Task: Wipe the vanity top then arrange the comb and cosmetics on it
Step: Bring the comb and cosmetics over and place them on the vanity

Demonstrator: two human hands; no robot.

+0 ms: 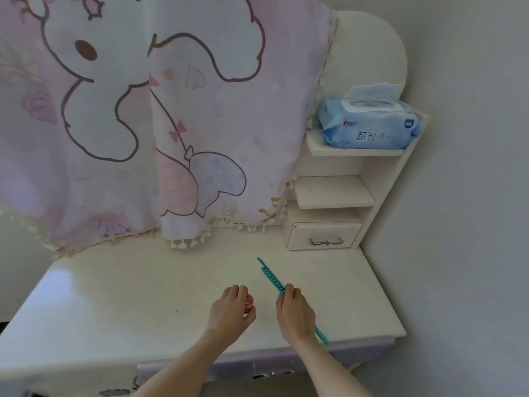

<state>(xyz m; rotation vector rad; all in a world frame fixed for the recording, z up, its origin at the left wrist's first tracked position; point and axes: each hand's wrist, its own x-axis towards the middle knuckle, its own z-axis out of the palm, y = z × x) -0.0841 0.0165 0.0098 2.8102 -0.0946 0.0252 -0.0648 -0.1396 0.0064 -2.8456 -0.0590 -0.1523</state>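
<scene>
fingers of the right hand (294, 315) are curled around a teal comb (272, 277), low and right of centre in the frame; its thin tip points up-left and its other end pokes out below the wrist near the top's front edge. whether the comb touches the surface cannot be told. fingers of the left hand (230, 310), just left of it, pinch a small red jar (249, 302), mostly hidden behind them.

writing: a blue wipes pack (369, 126) on the top shelf (320, 149) at upper right carries chinese characters reading "超纯水", a small red-marked logo too blurred to read, and a round badge that looks like "80". its flap stands open.

comb looks long and narrow, with a row of small holes along the spine. vanity top (128, 287) is cream and glossy, with a few dark specks. a pink cartoon-rabbit cloth (143, 124) with tassels hangs over the upper left. a small drawer (325, 234) with a metal handle sits under the shelves.
</scene>
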